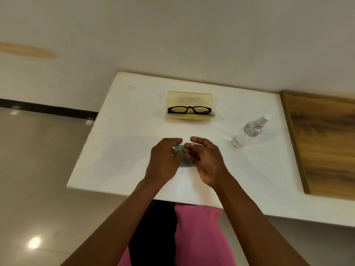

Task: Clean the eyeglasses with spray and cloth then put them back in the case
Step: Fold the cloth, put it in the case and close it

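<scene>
Black-framed eyeglasses (190,110) rest in an open translucent yellow case (189,98) at the back middle of the white table (124,146). A clear spray bottle (249,131) with a white nozzle stands to the right of the case. A small blue-grey cloth (184,164) lies on the table near the front, mostly covered by my hands. My left hand (163,162) and my right hand (205,160) hover close together over the cloth with fingers curled. Whether either hand grips the cloth is not clear.
A wooden board or panel (324,143) borders the table on the right. The table's left and front edges drop to a glossy tiled floor (38,169). A white wall stands behind the table. Pink and black clothing shows below the front edge.
</scene>
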